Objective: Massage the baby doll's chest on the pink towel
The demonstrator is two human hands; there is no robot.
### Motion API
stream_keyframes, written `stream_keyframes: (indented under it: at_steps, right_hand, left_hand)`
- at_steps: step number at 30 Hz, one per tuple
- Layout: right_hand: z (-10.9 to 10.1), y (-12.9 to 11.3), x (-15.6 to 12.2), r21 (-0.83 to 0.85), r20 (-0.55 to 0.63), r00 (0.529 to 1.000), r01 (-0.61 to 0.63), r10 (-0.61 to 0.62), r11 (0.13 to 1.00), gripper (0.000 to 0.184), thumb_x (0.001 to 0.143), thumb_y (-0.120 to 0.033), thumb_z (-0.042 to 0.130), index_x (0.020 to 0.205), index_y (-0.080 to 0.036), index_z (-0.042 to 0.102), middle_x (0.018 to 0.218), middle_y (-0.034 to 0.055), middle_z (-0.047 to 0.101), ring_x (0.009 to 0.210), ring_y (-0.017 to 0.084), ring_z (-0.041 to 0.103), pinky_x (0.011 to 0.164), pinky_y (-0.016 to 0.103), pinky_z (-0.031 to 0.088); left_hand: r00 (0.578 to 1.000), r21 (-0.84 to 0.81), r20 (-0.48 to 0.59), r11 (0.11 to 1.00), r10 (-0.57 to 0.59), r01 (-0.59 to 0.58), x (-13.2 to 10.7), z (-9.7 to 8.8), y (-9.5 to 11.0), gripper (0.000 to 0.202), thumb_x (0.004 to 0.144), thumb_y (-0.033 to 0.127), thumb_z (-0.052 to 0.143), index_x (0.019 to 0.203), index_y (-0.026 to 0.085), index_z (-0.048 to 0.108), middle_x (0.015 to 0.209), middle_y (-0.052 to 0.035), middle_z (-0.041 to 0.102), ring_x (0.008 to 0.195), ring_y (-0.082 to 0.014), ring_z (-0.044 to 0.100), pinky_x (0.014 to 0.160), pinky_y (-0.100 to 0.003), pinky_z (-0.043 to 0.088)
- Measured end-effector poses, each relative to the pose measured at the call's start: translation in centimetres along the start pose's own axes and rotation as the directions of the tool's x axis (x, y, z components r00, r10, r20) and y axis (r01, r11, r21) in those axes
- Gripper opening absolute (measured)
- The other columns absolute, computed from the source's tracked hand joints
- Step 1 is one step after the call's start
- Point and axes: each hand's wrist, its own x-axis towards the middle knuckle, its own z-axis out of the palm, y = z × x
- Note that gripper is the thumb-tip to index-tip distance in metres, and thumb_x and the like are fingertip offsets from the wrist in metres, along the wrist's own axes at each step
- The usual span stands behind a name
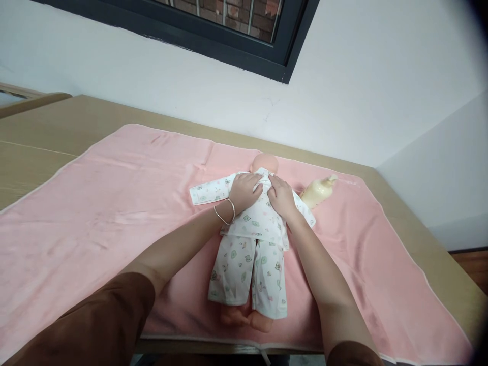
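A baby doll (263, 216) in a white printed top and trousers lies stretched out on a pink blanket (145, 203), its head at the far end and bare feet towards me. No face shows on its smooth head. My left hand (245, 192) rests on the upper left of the doll's top near the collar, fingers laid flat and thumb apart. On the other side of the collar, my right hand (281, 195) lies over the doll's shoulder with its fingers extended. Beyond my right hand, a baby bottle (318, 190) with pale yellowish contents lies on its side.
The blanket covers much of a wooden table (87, 114), whose near edge runs just below the doll's feet. A white wall (335, 101) rises behind the table, with a dark-framed window (284, 71) above. Another wall stands at the right.
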Motion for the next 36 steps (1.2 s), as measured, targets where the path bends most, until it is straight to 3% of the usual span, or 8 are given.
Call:
stream_keyframes:
  at_steps: [3, 9, 13, 17, 24, 30, 36]
  right_hand:
    - [0.0, -0.7, -0.5, -0.005, -0.101, 0.995, -0.004, 0.003, 1.000, 0.046, 0.092, -0.019, 0.035, 0.128, -0.014, 0.062, 0.132, 0.0130, 0.065, 0.124, 0.026, 0.058, 0.107, 0.043, 0.042]
    - [0.0, -1.8, -1.5, -0.110, -0.227, 0.967, -0.145, 0.117, 0.983, 0.038, 0.094, -0.031, 0.040, 0.106, -0.017, 0.073, 0.100, 0.0113, 0.076, 0.095, 0.027, 0.068, 0.085, 0.036, 0.046]
    - [-0.2, -2.2, -1.6, -0.186, -0.244, 0.955, -0.216, 0.168, 0.958, 0.037, 0.093, -0.038, 0.042, 0.094, -0.017, 0.073, 0.088, 0.0107, 0.075, 0.082, 0.025, 0.068, 0.074, 0.033, 0.043]
    - [-0.8, -3.3, -1.6, -0.271, -0.196, 0.962, -0.237, 0.188, 0.933, 0.038, 0.094, -0.034, 0.039, 0.087, -0.016, 0.071, 0.089, 0.0115, 0.074, 0.086, 0.024, 0.067, 0.077, 0.031, 0.039]
    - [-1.7, -4.9, -1.6, -0.303, -0.068, 0.971, -0.240, 0.230, 0.922, 0.041, 0.098, -0.036, 0.036, 0.111, -0.011, 0.066, 0.114, 0.0183, 0.071, 0.109, 0.029, 0.064, 0.098, 0.041, 0.036]
    - [-1.7, -4.6, -1.5, -0.244, 0.021, 0.973, -0.219, 0.231, 0.945, 0.052, 0.100, -0.036, 0.032, 0.140, -0.007, 0.049, 0.139, 0.0219, 0.058, 0.133, 0.033, 0.050, 0.112, 0.053, 0.026]
    - [-1.5, -3.7, -1.1, -0.171, 0.087, 0.966, -0.226, 0.243, 0.959, 0.056, 0.100, -0.038, 0.030, 0.147, -0.008, 0.041, 0.147, 0.0222, 0.050, 0.142, 0.033, 0.040, 0.115, 0.060, 0.021]
  left_hand:
    - [0.999, 0.046, -0.033, 0.999, 0.002, 0.000, -0.3, 0.0, 0.1, 0.025, 0.093, 0.028, 0.048, 0.106, 0.021, 0.068, 0.105, -0.0083, 0.074, 0.106, -0.0256, 0.063, 0.094, -0.043, 0.044]
    - [0.998, 0.171, -0.058, 0.985, 0.000, 0.010, -0.7, -0.2, 0.4, 0.029, 0.095, 0.030, 0.043, 0.081, 0.021, 0.067, 0.083, -0.0102, 0.068, 0.092, -0.0265, 0.061, 0.081, -0.042, 0.043]
    - [0.991, 0.219, -0.131, 0.975, -0.014, 0.043, -1.0, -0.1, 0.7, 0.032, 0.094, 0.032, 0.045, 0.071, 0.021, 0.065, 0.074, -0.0095, 0.066, 0.082, -0.0254, 0.061, 0.075, -0.041, 0.041]
    - [0.979, 0.238, -0.202, 0.971, 0.014, 0.035, -1.1, 0.0, 0.9, 0.033, 0.092, 0.028, 0.049, 0.062, 0.021, 0.061, 0.064, -0.0069, 0.064, 0.071, -0.0226, 0.060, 0.068, -0.037, 0.037]
    - [0.980, 0.248, -0.198, 0.968, 0.020, 0.031, -1.0, -0.4, 1.3, 0.030, 0.089, 0.024, 0.050, 0.061, 0.020, 0.060, 0.065, -0.0065, 0.066, 0.069, -0.0210, 0.061, 0.066, -0.036, 0.035]
    - [0.991, 0.209, -0.127, 0.976, -0.039, 0.065, -0.9, -0.6, 1.5, 0.029, 0.090, 0.024, 0.048, 0.065, 0.019, 0.063, 0.072, -0.0077, 0.070, 0.074, -0.0224, 0.065, 0.070, -0.037, 0.041]
    - [0.990, 0.167, -0.098, 0.979, -0.099, 0.115, -1.1, -0.3, 2.0, 0.019, 0.086, 0.022, 0.050, 0.083, 0.018, 0.069, 0.089, -0.0099, 0.074, 0.097, -0.0270, 0.068, 0.085, -0.041, 0.050]
